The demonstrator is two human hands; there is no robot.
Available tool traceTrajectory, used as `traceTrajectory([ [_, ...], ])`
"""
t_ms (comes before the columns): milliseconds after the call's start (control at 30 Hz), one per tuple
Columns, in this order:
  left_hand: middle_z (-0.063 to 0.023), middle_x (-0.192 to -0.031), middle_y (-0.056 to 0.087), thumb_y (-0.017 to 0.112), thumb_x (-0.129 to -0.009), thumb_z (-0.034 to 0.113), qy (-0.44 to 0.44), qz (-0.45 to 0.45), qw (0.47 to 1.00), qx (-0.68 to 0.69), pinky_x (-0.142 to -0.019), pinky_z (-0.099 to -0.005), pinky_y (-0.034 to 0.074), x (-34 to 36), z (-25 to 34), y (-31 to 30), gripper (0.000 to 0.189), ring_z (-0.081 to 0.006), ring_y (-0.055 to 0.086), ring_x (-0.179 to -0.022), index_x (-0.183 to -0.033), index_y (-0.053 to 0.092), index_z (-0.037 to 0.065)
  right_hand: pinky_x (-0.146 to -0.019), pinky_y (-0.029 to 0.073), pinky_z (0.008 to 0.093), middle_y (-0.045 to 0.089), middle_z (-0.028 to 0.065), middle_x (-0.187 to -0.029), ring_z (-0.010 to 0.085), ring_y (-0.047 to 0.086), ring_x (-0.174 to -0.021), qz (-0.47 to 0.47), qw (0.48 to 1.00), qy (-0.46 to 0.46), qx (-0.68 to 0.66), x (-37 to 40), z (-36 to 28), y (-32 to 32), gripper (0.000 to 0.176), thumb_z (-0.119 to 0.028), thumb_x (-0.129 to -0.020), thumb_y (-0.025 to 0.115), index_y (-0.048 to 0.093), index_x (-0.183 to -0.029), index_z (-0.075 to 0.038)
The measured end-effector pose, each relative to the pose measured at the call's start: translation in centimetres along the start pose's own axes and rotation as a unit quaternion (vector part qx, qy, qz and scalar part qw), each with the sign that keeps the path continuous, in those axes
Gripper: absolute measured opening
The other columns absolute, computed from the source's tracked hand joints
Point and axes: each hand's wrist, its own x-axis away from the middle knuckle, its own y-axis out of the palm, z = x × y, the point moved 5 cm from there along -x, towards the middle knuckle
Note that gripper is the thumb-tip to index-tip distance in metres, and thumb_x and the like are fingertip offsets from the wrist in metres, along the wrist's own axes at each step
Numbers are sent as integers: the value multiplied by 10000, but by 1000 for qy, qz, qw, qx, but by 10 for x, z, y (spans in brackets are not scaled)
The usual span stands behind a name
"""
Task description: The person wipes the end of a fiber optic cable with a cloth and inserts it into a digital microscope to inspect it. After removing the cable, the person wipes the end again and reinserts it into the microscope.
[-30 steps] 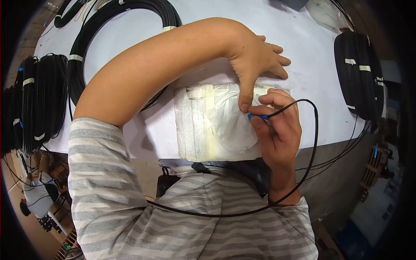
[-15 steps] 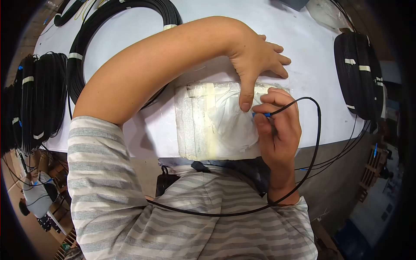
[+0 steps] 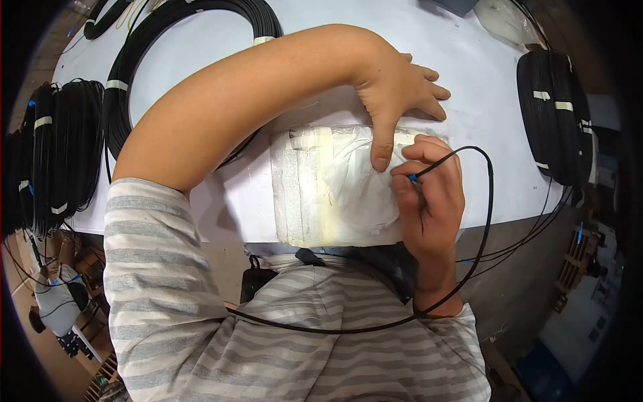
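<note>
My left hand (image 3: 402, 87) lies with its fingers spread on the white table, and its thumb presses down on a crumpled white cloth or wipe (image 3: 358, 191). That sheet rests on a flat pad (image 3: 298, 201) wrapped in clear plastic and pale tape. Beside the thumb, my right hand (image 3: 432, 194) pinches the end of a black cable (image 3: 491, 181) by its blue connector (image 3: 413, 177). Fingers hide the connector's tip. From there the cable loops right, passes over my wrist and runs across my lap.
A large black cable coil (image 3: 120, 74) tied with white tape lies on the table (image 3: 495, 100) at the left. More bundled coils hang at the left edge (image 3: 67, 154) and right edge (image 3: 556, 120). A clear plastic bag (image 3: 502, 23) sits at the far right.
The right fingertips and connector have shifted slightly, and less of the blue connector shows. The cable loop has moved a little left. My left hand stays in place.
</note>
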Motion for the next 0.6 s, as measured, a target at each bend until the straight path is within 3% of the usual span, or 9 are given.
traceTrajectory([
  [600, -258, -1740, 315, 963, -426, 574, -3, -3, 1000, -6, -1319, -658, 158, -2, 2, 0, 1380, -433, 173, -1658, -1607, 490, 40, -968, 511, 493, 650, 139, -1125, 399, 638, -1139, 5, 1000, 7, -6, 1, 0, 0, 107, -8, -857, 779, 713, -941, -7],
])
